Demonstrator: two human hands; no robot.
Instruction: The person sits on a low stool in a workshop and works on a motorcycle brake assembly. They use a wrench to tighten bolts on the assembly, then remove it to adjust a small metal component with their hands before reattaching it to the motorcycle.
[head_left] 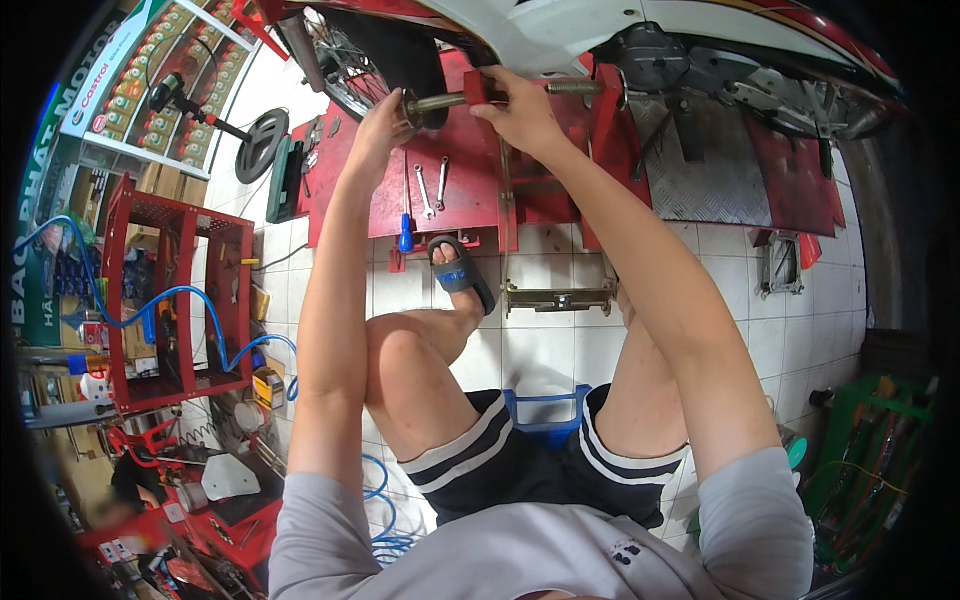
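My left hand [388,135] is closed round the left end of a metal shaft [445,101], at a round fitting [421,113]. My right hand [522,118] grips a red block [475,88] on that shaft, fingers curled over it. To its right a threaded section [568,87] runs to a red upright [610,105]. Below my hands, on a red platform [350,200], lie a blue-handled screwdriver [406,232] and two wrenches [423,193] [442,183]. A spoked wheel [355,70] is behind my left hand, partly hidden.
A motorcycle [645,55] stands above the platform. At left are a red perforated rack [180,220], a blue hose [205,305], a shelf of products [165,85] and red equipment [230,535]. A metal jack-like frame [560,298] lies below the platform; a green rack [850,460] is at right.
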